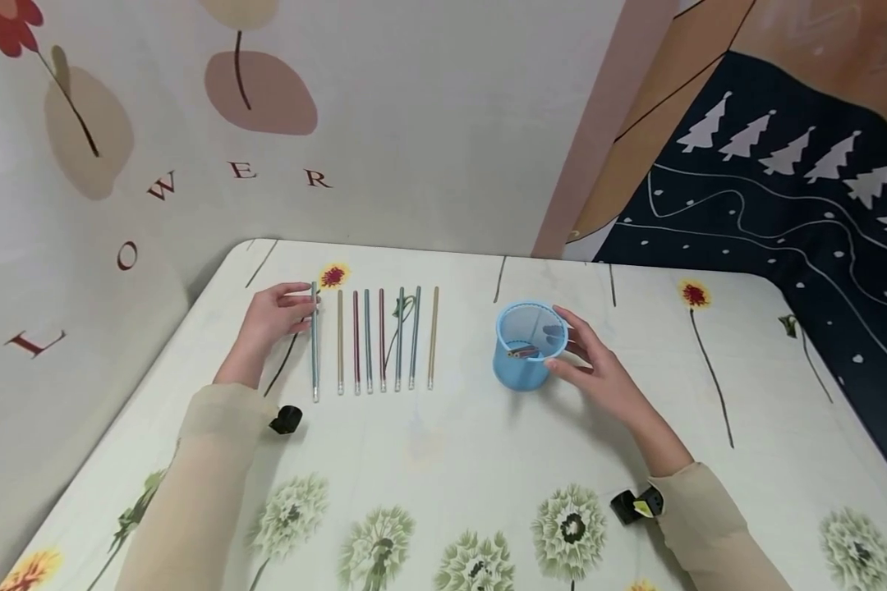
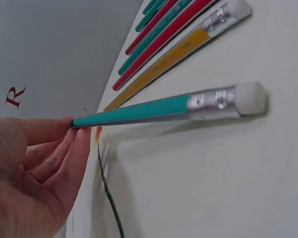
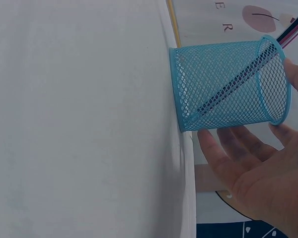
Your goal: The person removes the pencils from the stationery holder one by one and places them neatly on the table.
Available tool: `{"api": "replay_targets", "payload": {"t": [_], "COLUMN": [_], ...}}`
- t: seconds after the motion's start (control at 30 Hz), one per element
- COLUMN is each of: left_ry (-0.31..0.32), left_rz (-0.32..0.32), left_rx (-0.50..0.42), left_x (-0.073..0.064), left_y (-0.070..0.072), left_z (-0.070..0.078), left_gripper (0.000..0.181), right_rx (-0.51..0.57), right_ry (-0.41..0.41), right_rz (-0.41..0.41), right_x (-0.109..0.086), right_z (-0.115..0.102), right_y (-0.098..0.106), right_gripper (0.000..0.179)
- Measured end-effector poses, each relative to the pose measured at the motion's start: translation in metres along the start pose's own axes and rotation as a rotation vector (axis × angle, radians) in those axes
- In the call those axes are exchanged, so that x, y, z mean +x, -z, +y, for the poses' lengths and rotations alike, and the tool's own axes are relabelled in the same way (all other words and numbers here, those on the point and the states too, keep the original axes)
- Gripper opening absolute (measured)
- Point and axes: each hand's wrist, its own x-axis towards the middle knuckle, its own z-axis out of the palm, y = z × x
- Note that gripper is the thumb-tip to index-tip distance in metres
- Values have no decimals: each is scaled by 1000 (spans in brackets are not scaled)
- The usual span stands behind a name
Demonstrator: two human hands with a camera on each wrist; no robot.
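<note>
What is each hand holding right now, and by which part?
The left hand pinches the teal pencil at its tip end, opposite the eraser. The right hand cups the blue mesh pencil cup by its side, fingers relaxed.

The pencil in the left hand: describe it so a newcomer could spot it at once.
On the flowered table, left of the blue mesh cup, lies a row of pencils. The teal pencil is the leftmost one. Unlike its neighbours, its far tip is pinched by the left hand, and it lies slightly apart from the row.

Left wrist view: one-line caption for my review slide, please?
Left hand pinches the tip of a teal pencil, eraser end resting on the table beside a row of pencils.
</note>
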Motion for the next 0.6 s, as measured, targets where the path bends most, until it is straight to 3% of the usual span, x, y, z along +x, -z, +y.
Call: {"api": "replay_targets", "payload": {"t": [0.27,0.6], "left_ry": [71,40], "left_rz": [18,76], "left_rx": [20,163], "left_x": [6,6], "left_y": [-7,-20], "left_z": [-9,6], "left_gripper": [46,46], "right_rx": [-1,-2], "right_ry": [0,-21], "right_rz": [-3,6], "right_x": [1,-1], "right_z": [0,-1], "right_y": [-3,-2], "right_gripper": [73,73]}}
